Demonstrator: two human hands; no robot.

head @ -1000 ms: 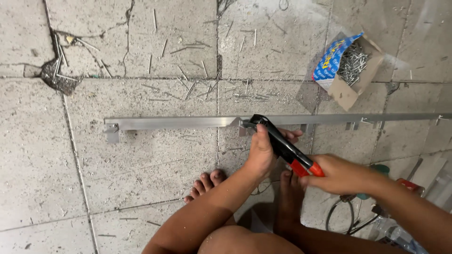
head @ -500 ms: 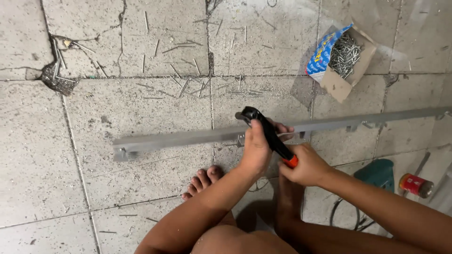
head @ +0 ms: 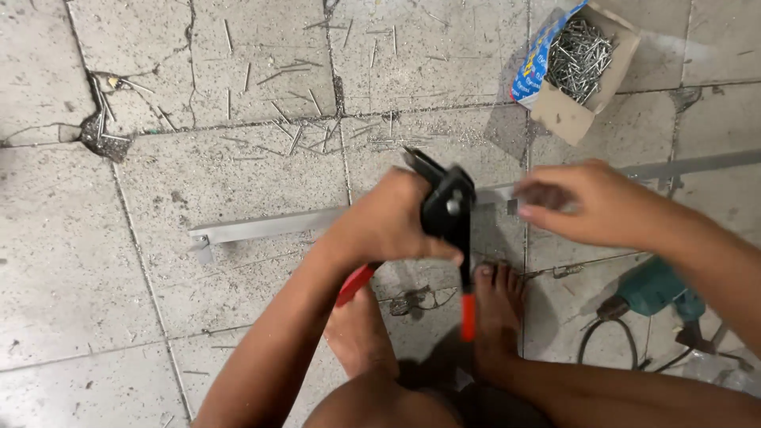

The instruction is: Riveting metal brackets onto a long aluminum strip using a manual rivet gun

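Left hand point(head: 388, 226) clasps the black rivet gun point(head: 445, 208), red handles spread toward the feet, above the aluminium strip point(head: 261, 225) lying left-right across the floor; right hand point(head: 590, 202) pinches the strip just beside it.

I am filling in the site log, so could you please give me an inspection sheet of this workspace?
Surface: cracked grey tile floor.
Job's things: hand riveter with red grips; long metal strip lying on the floor.
Clutter: loose rivet pins scattered on the tiles; open box of rivets.
Hands: left hand grips the riveter; right hand rests at the strip, blurred.
Cables: black cord by the teal drill.
Surroundings: the person's bare feet under the strip.
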